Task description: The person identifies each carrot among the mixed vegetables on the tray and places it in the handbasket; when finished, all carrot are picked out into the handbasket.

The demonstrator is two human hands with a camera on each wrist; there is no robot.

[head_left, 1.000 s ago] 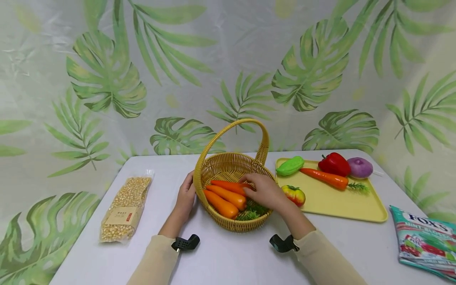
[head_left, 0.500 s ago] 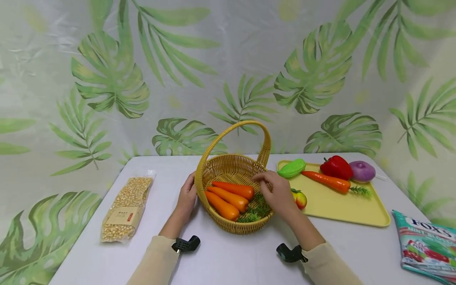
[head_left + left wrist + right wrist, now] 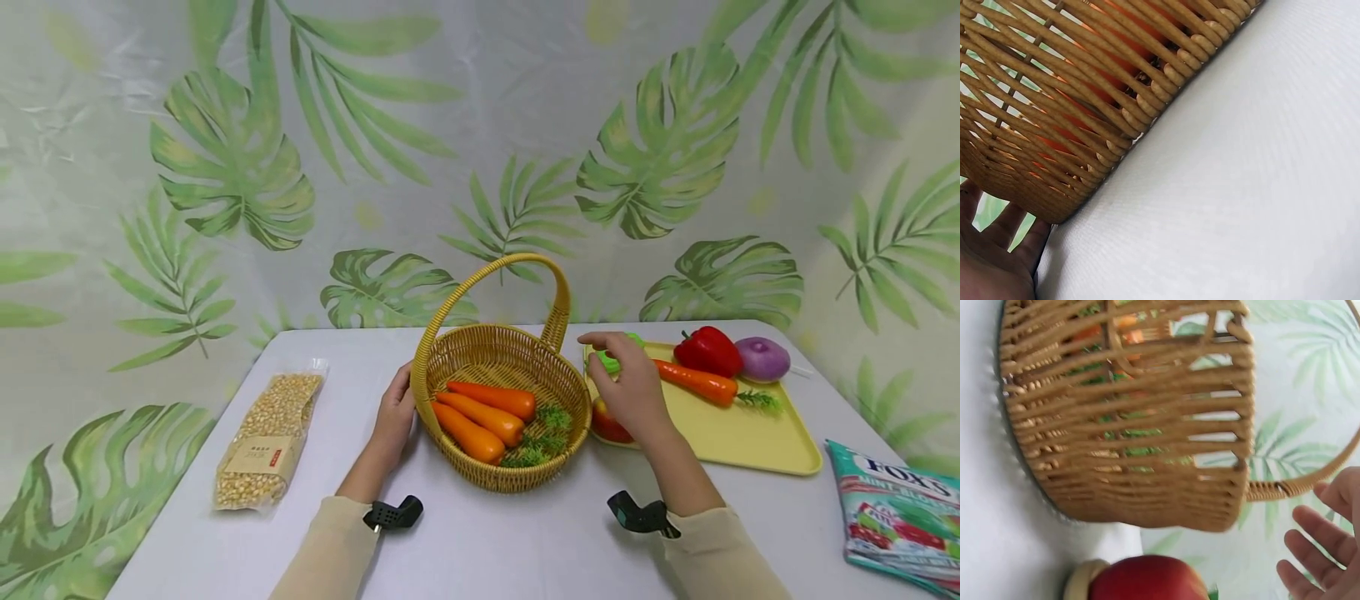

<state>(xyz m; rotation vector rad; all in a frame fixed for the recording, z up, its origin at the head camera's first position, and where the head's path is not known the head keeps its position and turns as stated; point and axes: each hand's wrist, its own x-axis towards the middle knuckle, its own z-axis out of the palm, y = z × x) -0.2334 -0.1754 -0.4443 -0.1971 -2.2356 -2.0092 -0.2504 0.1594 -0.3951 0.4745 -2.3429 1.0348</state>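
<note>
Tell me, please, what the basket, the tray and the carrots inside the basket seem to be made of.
Basket: woven wicker or plastic imitating it, with a slight sheen; interlaced strands leave gaps.
Tray: probably matte plastic, judging by its even yellow colour and thin rim.
Carrots: likely plastic or foam, smooth and softly shiny, given their uniform, highlighted surfaces.

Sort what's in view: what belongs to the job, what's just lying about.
Probably in the job:
basket, touched by the left hand
its three carrots
carrot on the yellow tray, near the right hand

Seemingly just lying about:
bag of kernels
FOX'S bag
red pepper
purple vegetable
green vegetable
reddish fruit
</note>
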